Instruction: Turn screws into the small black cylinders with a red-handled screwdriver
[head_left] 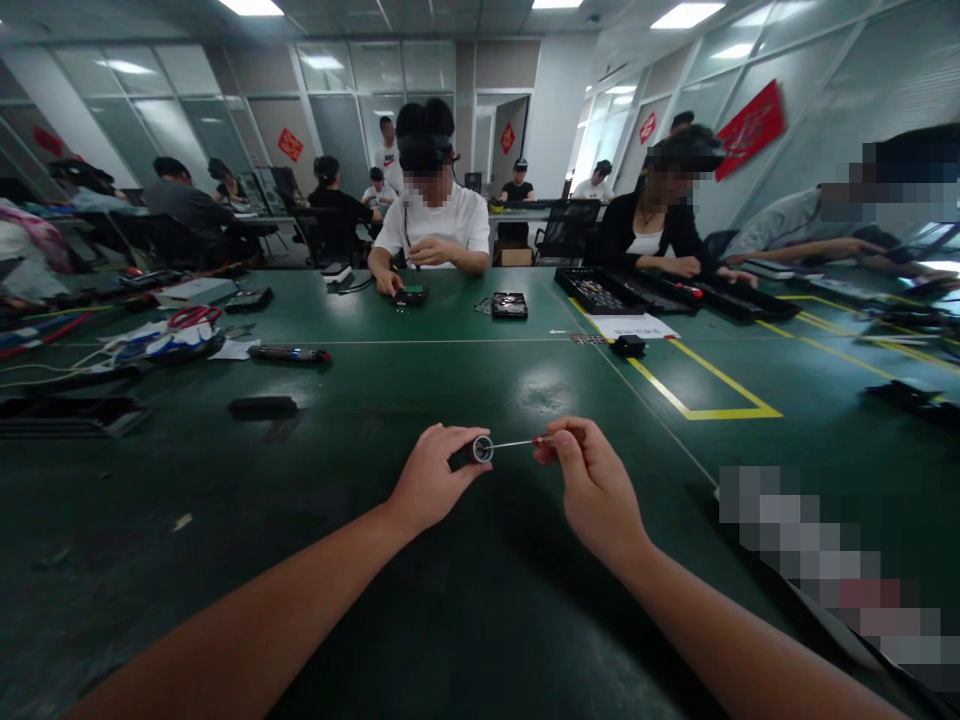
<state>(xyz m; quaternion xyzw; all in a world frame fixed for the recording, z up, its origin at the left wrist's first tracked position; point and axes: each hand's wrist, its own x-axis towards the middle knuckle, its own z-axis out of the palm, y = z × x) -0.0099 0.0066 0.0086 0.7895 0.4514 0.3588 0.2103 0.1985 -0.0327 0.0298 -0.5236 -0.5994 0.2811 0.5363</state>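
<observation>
My left hand (437, 472) is wrapped round a short black cylinder (480, 450) with a silvery ring at its open end, which faces right. Most of the cylinder's body is hidden by my fingers, so its kind is unclear. Between thumb and fingers, my right hand (592, 478) grips a screwdriver (541, 440) with a red part near the front of its handle. Its thin metal shaft points left, and the tip reaches the cylinder's open end. How deep the tip sits cannot be made out. Both hands are above the green tabletop (480, 610).
A black block (262, 406) and a pen-like tool (289, 354) lie to the left, near cables and gloves (180, 338). A small black part (628, 345) sits by yellow tape (735, 412). Across the table, a person in white (450, 220) handles a green board. A pixelated object lies right.
</observation>
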